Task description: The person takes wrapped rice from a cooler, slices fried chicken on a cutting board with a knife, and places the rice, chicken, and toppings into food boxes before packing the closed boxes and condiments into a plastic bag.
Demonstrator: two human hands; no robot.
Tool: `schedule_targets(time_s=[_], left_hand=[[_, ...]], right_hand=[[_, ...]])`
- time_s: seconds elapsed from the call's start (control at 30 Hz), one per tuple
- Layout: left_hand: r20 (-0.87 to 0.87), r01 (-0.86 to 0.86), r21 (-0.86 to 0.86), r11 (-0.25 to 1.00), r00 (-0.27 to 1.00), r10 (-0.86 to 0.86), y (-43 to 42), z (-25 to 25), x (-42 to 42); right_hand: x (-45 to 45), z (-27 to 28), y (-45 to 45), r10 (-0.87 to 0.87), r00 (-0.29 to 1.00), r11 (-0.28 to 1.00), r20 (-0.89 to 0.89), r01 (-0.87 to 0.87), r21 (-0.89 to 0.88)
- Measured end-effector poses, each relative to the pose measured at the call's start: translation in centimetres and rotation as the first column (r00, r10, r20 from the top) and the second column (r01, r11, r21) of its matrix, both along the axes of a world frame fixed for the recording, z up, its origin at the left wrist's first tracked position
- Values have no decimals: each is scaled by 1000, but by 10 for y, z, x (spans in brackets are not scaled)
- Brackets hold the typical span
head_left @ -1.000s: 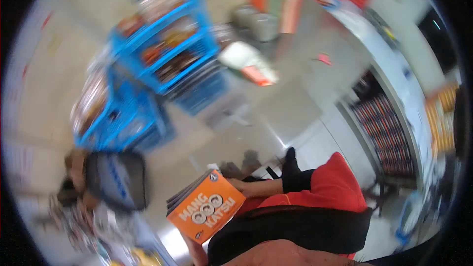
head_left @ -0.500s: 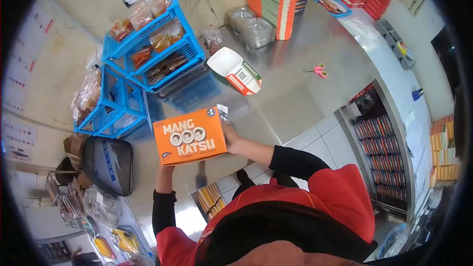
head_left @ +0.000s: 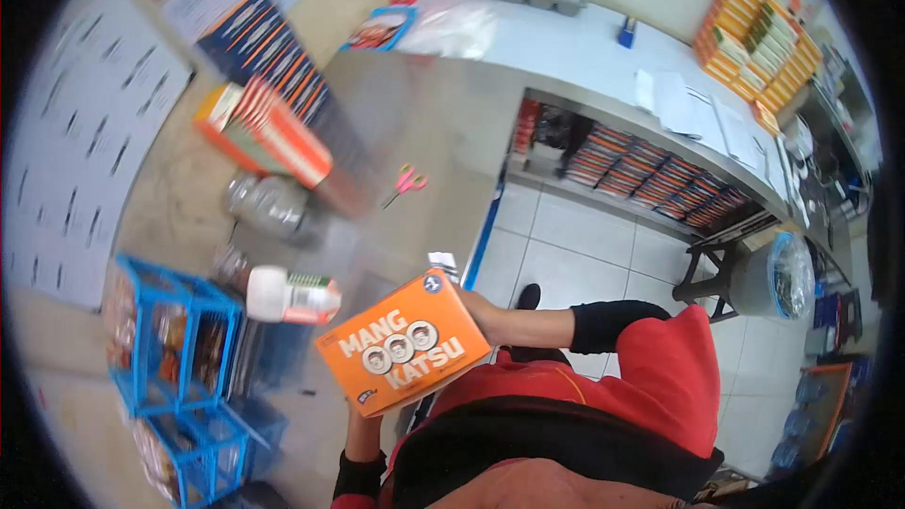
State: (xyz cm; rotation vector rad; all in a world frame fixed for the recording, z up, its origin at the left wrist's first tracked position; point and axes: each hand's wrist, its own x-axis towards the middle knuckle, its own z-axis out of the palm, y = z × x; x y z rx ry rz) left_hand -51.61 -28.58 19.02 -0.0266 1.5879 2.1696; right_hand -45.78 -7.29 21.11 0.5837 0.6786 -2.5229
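Observation:
Between both hands I hold an orange cardboard food box [head_left: 403,344] printed "MANG KATSU", tilted in front of my body. My right hand [head_left: 479,314] grips its right side, fingers partly hidden behind it. Under the lower left corner is my left hand [head_left: 363,419], supporting the box; its fingers are hidden. A white printed slip [head_left: 443,267] sticks up at the top right edge of the box. Beyond the box on the steel counter lies an open white, red and green carton [head_left: 294,295]. Pink-handled scissors [head_left: 407,183] lie farther along the counter.
Blue baskets [head_left: 174,339] with packets stand at the left, near clear plastic containers [head_left: 269,205]. Stacked folded cartons [head_left: 273,137] are by the wall. A shelf of stacked boxes [head_left: 632,170] sits below the far counter. To the right stands a bin [head_left: 768,278].
My view has swung right, and the counter items now appear farther left. Both hands still hold the orange box, which has come away from the baskets and tilted.

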Motion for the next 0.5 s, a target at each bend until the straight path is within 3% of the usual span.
schedule_targets(time_s=[0.13, 0.3, 0.33, 0.47, 0.5], left_hand=[[5, 208, 94, 974, 978, -210, 6, -1, -15], [-32, 419, 217, 882, 906, -422, 8, -14, -28], [-34, 440, 247, 863, 894, -446, 11, -21, -30], [13, 437, 359, 825, 881, -472, 66, -106, -77], [27, 469, 316, 825, 865, -502, 78, -115, -88]], right_hand=[[22, 4, 2, -180, 983, 970, 33, 172, 171], [24, -30, -6, -369, 908, 901, -200, 402, 161], [14, -59, 6, -367, 905, 905, -217, 401, 141], [-2, -92, 46, -394, 864, 890, -314, 444, 102], [-7, -104, 56, -418, 862, 871, -288, 471, 144]])
